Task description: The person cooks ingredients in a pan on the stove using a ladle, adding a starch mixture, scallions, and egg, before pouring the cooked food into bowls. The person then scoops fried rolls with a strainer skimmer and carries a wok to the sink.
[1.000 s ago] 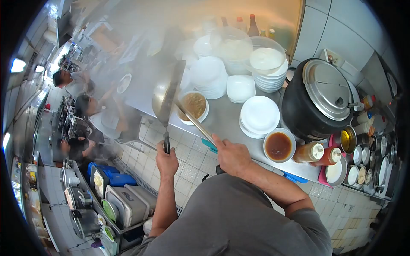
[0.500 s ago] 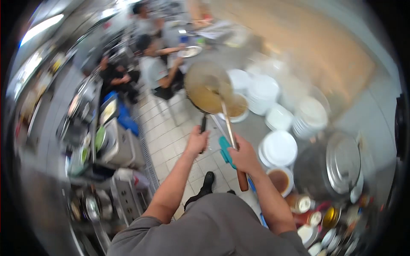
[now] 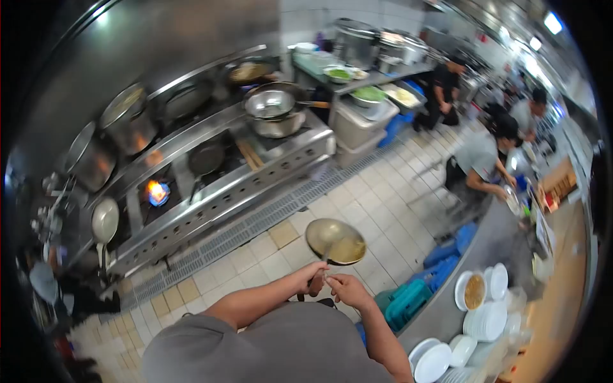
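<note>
A wok (image 3: 322, 231) hangs above the tiled floor in front of me, with a yellowish-brown residue along its right side. My left hand (image 3: 309, 279) is closed around the wok's handle. Close beside it, my right hand (image 3: 350, 292) has curled fingers on a long-handled wok utensil (image 3: 327, 254), whose thin shaft shows near the wok's edge; its head cannot be made out. To the right, a plate of brown sauced food (image 3: 474, 291) sits on the steel counter (image 3: 440, 305) beside stacked white plates (image 3: 486, 322).
At left a steel range (image 3: 255, 185) carries a lit burner (image 3: 156, 193), pots, a dark pan (image 3: 206, 157) and a strainer (image 3: 270, 104). Bins (image 3: 365, 121) stand past its end. A person in grey (image 3: 476, 159) works at the far counter. A floor drain (image 3: 255, 222) runs along the range.
My view has swung left from the plate counter toward the range. The wok has moved away from the plate of food, over the floor, and my hands have come close together.
</note>
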`<control>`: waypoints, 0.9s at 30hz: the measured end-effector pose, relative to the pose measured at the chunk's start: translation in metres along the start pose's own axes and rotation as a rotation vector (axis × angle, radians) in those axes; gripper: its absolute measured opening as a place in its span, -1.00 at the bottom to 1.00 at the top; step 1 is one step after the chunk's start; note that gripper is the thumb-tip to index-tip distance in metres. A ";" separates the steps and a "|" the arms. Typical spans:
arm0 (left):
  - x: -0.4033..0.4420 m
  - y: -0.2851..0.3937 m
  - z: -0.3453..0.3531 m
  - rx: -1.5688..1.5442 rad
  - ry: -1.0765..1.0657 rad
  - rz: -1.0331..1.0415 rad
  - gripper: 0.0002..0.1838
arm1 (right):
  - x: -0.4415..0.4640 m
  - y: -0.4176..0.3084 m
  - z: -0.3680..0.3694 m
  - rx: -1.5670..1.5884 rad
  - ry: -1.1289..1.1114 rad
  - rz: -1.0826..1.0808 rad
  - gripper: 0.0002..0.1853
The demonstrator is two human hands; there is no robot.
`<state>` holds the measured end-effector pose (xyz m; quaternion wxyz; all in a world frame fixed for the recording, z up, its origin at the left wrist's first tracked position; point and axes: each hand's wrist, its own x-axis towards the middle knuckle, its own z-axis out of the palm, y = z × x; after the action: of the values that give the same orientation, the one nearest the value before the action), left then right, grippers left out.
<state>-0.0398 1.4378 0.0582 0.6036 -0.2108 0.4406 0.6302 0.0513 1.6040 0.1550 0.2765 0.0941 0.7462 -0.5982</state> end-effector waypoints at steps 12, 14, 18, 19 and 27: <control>-0.243 -0.190 -0.304 -0.957 0.283 0.450 -0.56 | 0.131 0.058 0.156 -0.766 -0.118 -0.110 -0.44; -0.277 -0.228 -0.325 -1.019 0.257 0.541 -0.61 | 0.164 0.106 0.141 -0.994 -0.124 -0.374 -0.44; -0.322 -0.277 -0.332 -1.101 0.373 0.723 -0.69 | 0.191 0.045 0.140 -0.761 -0.178 0.208 -0.50; -0.327 -0.288 -0.331 -1.130 0.385 0.740 -0.69 | 0.210 0.030 0.124 -0.648 -0.117 0.254 -0.53; -0.300 -0.285 -0.320 -1.330 0.755 0.716 -0.65 | 0.421 -0.258 -0.010 0.309 0.024 -0.244 -0.62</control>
<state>0.1996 0.9728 0.0440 -0.0704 -0.5663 0.1903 0.7989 -0.4228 1.4649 0.1518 0.1752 0.0515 0.6546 -0.7336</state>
